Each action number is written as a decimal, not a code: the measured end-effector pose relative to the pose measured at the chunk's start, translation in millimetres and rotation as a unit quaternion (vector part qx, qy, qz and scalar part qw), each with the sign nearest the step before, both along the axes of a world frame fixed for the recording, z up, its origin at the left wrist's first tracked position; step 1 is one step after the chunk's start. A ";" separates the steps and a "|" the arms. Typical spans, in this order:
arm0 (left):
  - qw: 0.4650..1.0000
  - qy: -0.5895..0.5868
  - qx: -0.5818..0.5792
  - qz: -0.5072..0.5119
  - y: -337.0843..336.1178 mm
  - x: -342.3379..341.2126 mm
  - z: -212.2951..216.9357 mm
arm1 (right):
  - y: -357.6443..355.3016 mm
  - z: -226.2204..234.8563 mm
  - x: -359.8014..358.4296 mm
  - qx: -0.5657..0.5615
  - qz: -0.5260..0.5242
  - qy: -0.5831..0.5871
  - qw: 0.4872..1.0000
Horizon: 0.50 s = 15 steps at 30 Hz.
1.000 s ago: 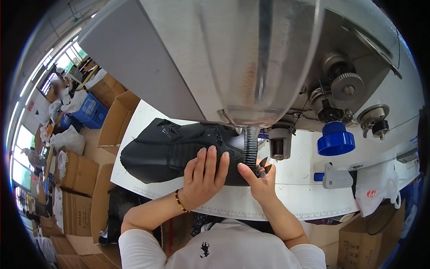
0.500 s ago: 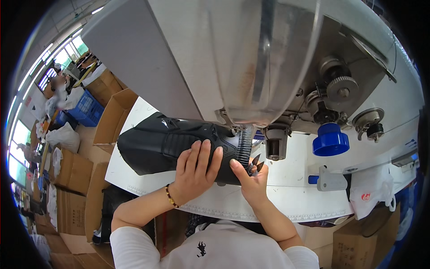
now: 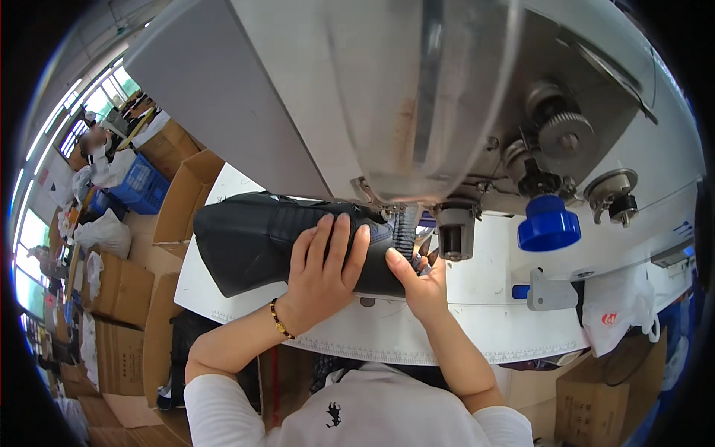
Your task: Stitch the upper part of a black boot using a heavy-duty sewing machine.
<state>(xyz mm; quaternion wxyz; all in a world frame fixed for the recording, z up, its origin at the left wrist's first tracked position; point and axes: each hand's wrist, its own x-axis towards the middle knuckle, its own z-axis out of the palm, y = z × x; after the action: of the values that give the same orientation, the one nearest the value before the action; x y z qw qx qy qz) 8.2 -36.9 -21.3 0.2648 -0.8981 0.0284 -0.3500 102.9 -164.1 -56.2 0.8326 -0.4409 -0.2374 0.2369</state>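
A black, leather-like sewn piece (image 3: 249,235), boot-upper-like in shape with ribbed panels, lies across the white sewing machine table (image 3: 387,335). Its right end has a ridged strip (image 3: 404,232) just below the machine's needle area; the needle itself is hidden. My left hand (image 3: 324,268) rests flat on the piece with its fingers stretched out. At the right end, my right hand (image 3: 423,287) grips the edge, thumb on top and the other fingers partly hidden behind. Dark pointed blades, apparently thread snips (image 3: 424,244), jut out beside those fingers.
The sewing machine head (image 3: 298,97) hangs close over the work. A blue knob (image 3: 549,226) and a dark bobbin-like cylinder (image 3: 455,231) sit right of my right hand. Cardboard boxes (image 3: 119,283) and a blue crate (image 3: 141,182) stand left; a white plastic bag (image 3: 614,313) hangs right.
The black piece has turned slightly, its top left part now lower and its ridged end a little higher. My hands have moved with it, and the snips' blades are less visible.
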 end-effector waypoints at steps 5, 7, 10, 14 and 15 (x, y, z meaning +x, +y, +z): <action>0.996 0.006 -0.074 -0.057 2.7 2.0 6.7 | -2.9 -26.9 11.0 0.019 0.104 0.033 0.994; 0.995 0.020 -0.073 -0.064 4.0 -0.7 4.8 | -11.6 -17.3 11.7 -0.011 0.100 0.012 0.995; 0.994 0.026 -0.069 -0.080 3.7 -2.4 6.9 | -12.6 -15.2 9.7 -0.084 0.015 -0.011 0.996; 0.992 0.015 -0.071 -0.101 3.9 -3.5 5.0 | -17.7 -6.5 8.4 -0.109 0.032 -0.011 0.994; 0.992 0.015 -0.070 -0.100 2.7 -4.0 5.7 | -17.9 -4.9 8.4 -0.133 0.032 -0.016 0.990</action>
<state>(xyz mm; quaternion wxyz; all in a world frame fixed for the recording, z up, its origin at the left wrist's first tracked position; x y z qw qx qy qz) 4.2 -34.2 -15.5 0.1646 -0.9121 0.0973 -0.3628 111.3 -182.1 -61.1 0.7544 -0.5438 -0.2314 0.2856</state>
